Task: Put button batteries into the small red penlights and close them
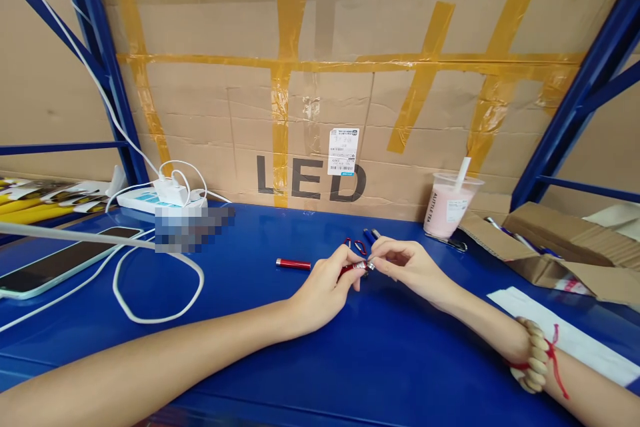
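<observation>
My left hand (325, 290) is closed on a small red tube (356, 267) with a silvery end, held just above the blue table. The fingertips of my right hand (407, 267) pinch at that silvery end, and whether they hold a separate piece is too small to tell. Another red tube (293, 264) lies on the table to the left of my left hand. Behind my fingers rest a red carabiner clip (360, 247) and some blue tubes (371, 235), partly hidden by my right hand.
A cup with a straw (450, 205) stands at the back right, beside an open cardboard box (560, 260). White paper (570, 330) lies under my right forearm. At left are a phone (65, 263), white cables and a power strip (135, 200). Cardboard (200, 113) closes off the back.
</observation>
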